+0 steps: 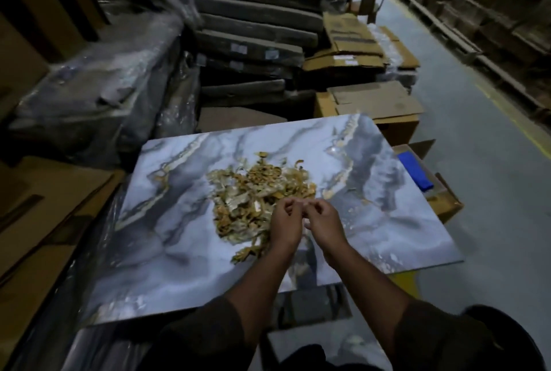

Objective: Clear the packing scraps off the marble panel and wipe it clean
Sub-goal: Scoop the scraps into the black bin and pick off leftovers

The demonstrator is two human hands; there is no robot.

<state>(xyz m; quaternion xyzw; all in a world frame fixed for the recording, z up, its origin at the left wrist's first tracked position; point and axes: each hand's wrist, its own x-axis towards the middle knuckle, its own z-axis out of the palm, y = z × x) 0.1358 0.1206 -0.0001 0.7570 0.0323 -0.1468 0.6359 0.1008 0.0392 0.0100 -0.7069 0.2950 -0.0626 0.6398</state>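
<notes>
Both hands, the left hand (284,217) and right hand (323,218), hover with loosely curled, apparently empty fingers over the scraps (256,191) heaped on the marble panel (179,251), so gathering seems just beginning and next calls for scooping the pile off.

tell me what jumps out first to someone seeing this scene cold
A heap of tan and gold packing scraps sits in the middle of the blue-grey veined marble panel. The person's left hand and right hand meet, fingers curled, at the heap's near edge. A bright blue folded cloth lies in an open cardboard box just beyond the panel's right edge.
</notes>
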